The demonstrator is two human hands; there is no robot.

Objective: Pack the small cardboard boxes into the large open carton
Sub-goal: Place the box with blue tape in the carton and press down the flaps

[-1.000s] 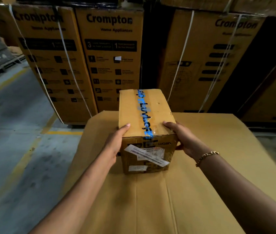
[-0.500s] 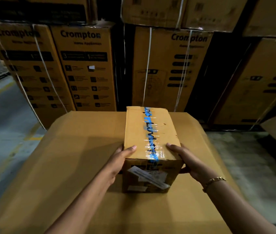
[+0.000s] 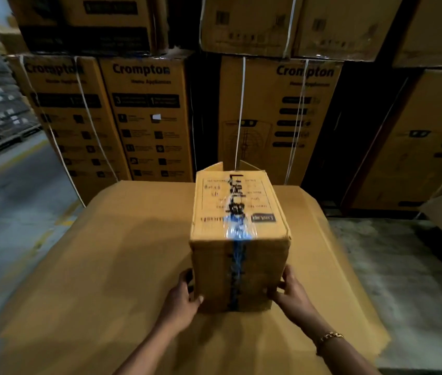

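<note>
The left hand (image 3: 180, 299) and the right hand (image 3: 291, 293) are gripping the small box (image 3: 237, 212) at its near bottom corners, one on each side, with the fingers curled round the edges. A bracelet (image 3: 329, 337) is sitting on the right wrist. The box is standing tall on the big cardboard surface (image 3: 106, 266), near the middle, and its blue tape is running up the near face and over the top. Two small flaps are sticking up at its far top edge.

Bare cardboard is lying wide to the left of the box and narrower to the right. The far edge is meeting the stacked cartons (image 3: 144, 117). Grey floor (image 3: 3, 212) is showing on both sides.

Half a second ago the box was lying low with a white label facing near; now it is turned up on end, and the hands are holding it lower.
</note>
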